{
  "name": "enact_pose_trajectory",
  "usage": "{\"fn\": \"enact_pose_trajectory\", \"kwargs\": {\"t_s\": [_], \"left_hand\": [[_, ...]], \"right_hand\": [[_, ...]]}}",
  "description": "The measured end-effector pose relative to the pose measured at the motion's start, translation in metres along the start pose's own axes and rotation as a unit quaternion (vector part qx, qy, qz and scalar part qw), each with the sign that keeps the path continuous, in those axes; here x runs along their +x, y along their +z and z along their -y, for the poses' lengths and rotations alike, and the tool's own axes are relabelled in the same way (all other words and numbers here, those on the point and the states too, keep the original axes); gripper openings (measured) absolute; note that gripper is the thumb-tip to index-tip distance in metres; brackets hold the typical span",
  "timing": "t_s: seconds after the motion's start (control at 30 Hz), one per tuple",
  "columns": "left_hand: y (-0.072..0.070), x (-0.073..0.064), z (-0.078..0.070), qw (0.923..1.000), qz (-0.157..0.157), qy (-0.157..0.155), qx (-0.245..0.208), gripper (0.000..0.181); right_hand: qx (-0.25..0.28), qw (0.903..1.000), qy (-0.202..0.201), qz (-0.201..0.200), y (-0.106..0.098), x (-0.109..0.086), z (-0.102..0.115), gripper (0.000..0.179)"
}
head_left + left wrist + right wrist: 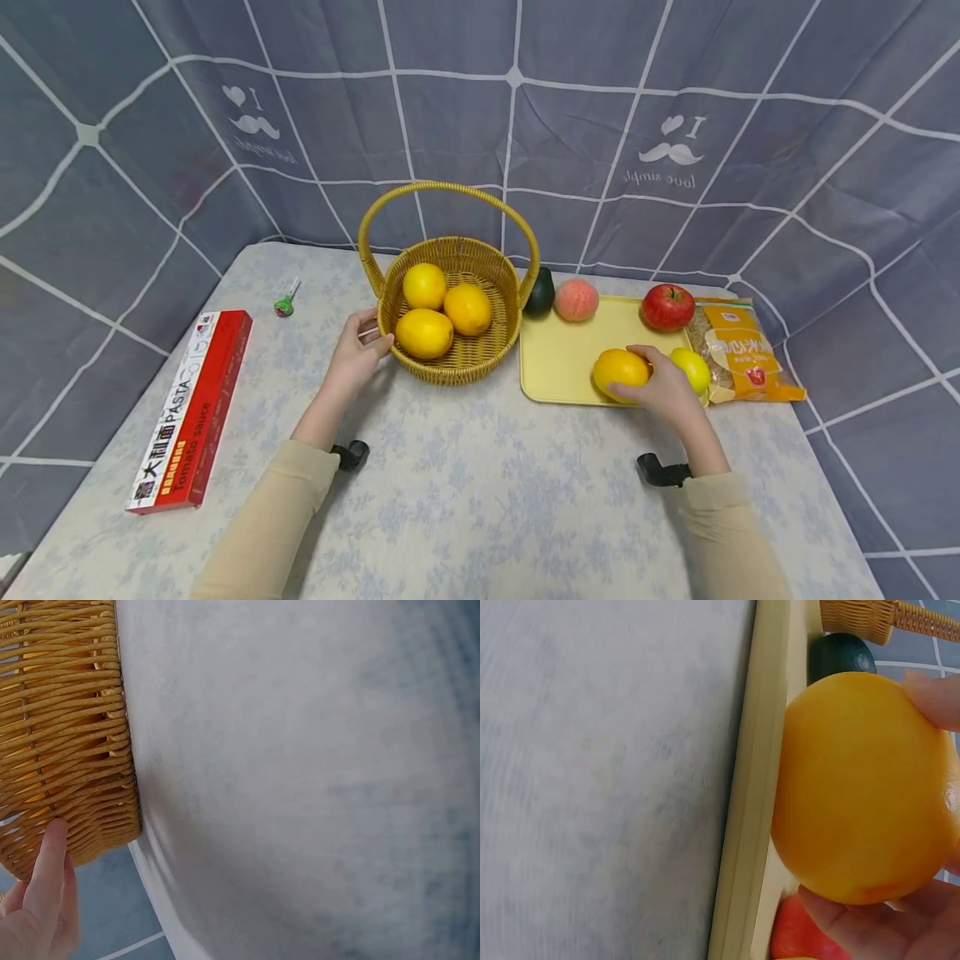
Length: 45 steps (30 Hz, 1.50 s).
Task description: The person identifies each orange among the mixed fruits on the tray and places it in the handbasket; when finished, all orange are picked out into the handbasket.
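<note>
My right hand (660, 387) grips an orange (621, 375) at the front of the yellow tray (558, 367). In the right wrist view, thumb and fingers curve round the orange (862, 787), close over the tray rim (750, 787). A yellow-green fruit (690, 371) lies just right of that hand, partly hidden by it. My left hand (356, 354) touches the left side of a woven basket (457, 371), fingertips against the wicker (67, 750). Inside the basket sit three orange-yellow fruits (425, 333), and its tall handle (450, 187) stands upright.
Along the tray's back are a dark green avocado (540, 293), a peach (577, 300) and a red apple (667, 307). A bag of grain (742, 350) lies at the right. To the left lie a pasta box (191, 408) and a green lollipop (285, 304). Curtains (465, 125) border the table.
</note>
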<state>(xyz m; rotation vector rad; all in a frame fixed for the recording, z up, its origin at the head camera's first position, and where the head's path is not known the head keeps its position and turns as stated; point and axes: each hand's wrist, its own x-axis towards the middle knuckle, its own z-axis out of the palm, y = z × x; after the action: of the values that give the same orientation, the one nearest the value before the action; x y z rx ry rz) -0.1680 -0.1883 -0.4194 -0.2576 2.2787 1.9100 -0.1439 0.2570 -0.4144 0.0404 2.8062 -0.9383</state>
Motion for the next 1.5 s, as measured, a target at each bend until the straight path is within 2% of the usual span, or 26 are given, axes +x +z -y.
{"fn": "enact_pose_trajectory", "kwargs": {"t_s": [0.17,0.4,0.63,0.87,1.03,1.23,1.5], "left_hand": [[0.001,-0.001,0.001,1.0000,0.002,-0.002,0.000,0.061],[0.000,-0.001,0.000,1.0000,0.002,-0.002,0.009,0.062],[0.000,0.000,0.000,1.0000,-0.001,-0.001,0.008,0.061],[0.001,0.001,-0.001,1.0000,-0.003,0.000,0.006,0.061],[0.001,0.001,0.000,0.9999,-0.004,-0.001,0.010,0.061],[0.000,0.000,0.000,1.0000,-0.003,0.003,0.007,0.061],[0.002,-0.002,-0.002,1.0000,0.001,0.001,0.001,0.063]], "right_hand": [[0.036,0.9992,0.001,-0.017,0.001,0.000,0.007,0.084],[0.101,0.9936,-0.017,-0.048,0.001,0.006,0.029,0.078],[0.187,0.9802,-0.033,-0.055,0.010,0.013,0.057,0.075],[0.250,0.9658,-0.060,-0.035,0.029,0.022,0.090,0.072],[0.264,0.9608,-0.082,-0.018,0.044,0.028,0.115,0.071],[0.256,0.9606,-0.107,0.008,0.061,0.037,0.139,0.072],[0.222,0.9675,-0.121,0.003,0.078,0.044,0.156,0.073]]}}
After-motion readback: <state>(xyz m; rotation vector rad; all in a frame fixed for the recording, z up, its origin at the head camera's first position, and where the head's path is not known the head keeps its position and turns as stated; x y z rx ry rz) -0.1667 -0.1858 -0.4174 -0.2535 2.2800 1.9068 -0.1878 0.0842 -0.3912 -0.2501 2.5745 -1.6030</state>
